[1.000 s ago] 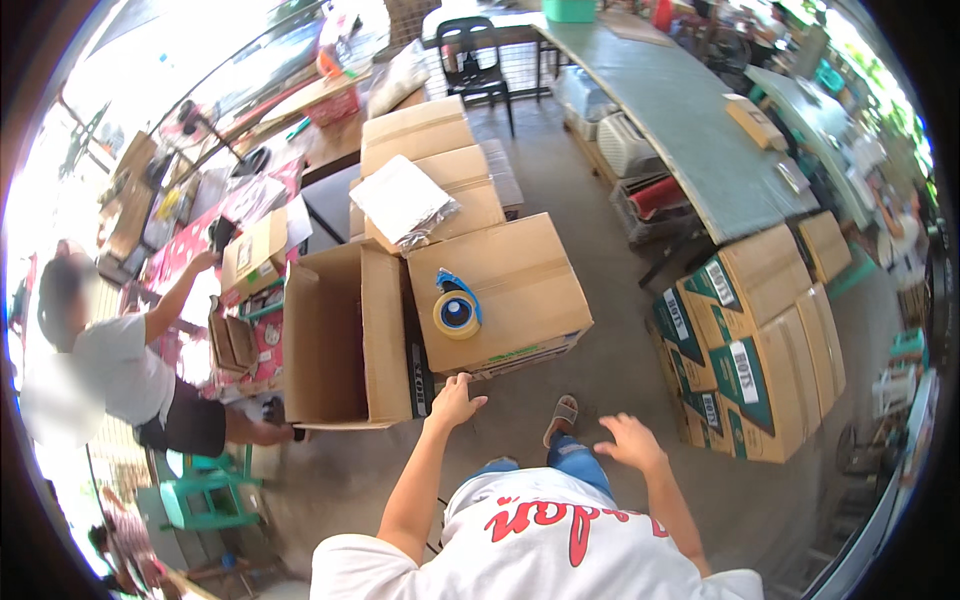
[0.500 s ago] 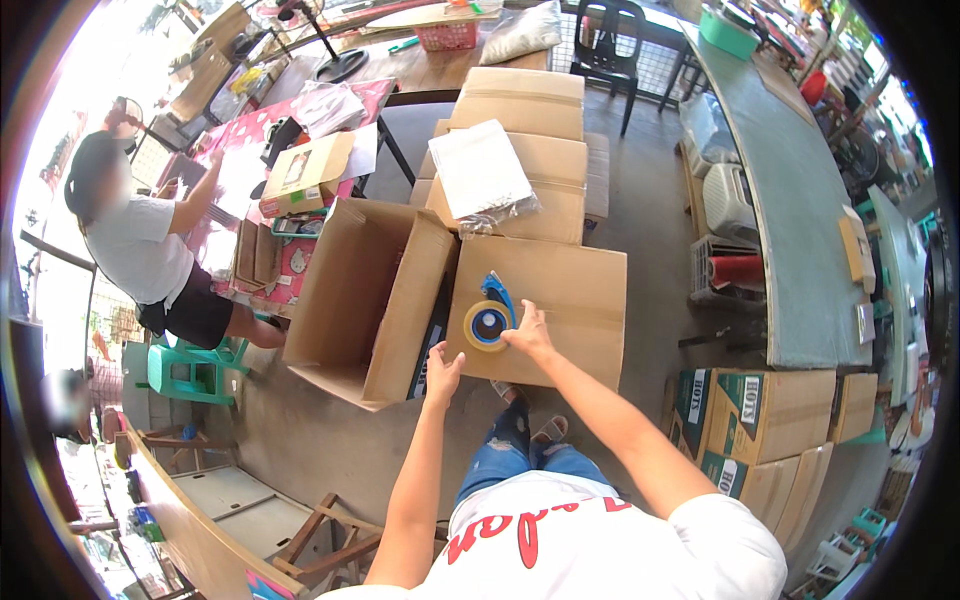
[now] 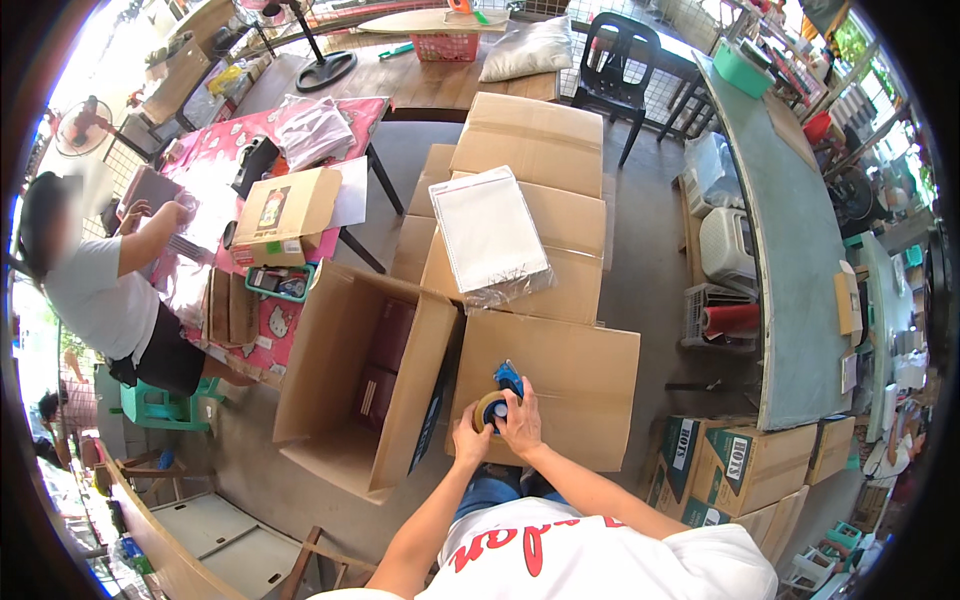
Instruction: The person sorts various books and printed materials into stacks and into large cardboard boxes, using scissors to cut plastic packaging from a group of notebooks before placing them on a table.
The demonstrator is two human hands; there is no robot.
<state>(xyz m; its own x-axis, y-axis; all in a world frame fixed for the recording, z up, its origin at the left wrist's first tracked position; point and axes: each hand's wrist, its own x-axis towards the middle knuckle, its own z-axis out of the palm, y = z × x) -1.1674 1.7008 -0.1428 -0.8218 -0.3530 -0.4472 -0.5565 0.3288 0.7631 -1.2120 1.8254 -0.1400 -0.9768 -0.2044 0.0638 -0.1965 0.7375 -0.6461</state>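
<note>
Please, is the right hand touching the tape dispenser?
Touching. The head view shows the right hand with its fingers laid against the tape dispenser.

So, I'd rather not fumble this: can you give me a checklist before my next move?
1. Right grip on the tape dispenser: ok, fingers wrapped on it.
2. Left grip secure on the tape roll: cannot tell whether it pinches or merely touches.
3. Tape end free: cannot tell, too small to see.
4. Carton in front of you flat and shut on top: ok.
5. Open carton to its left shut: not ok, dark red boxes show inside.
6. Co-worker's hands clear of both cartons: ok, they are at the pink table.
</note>
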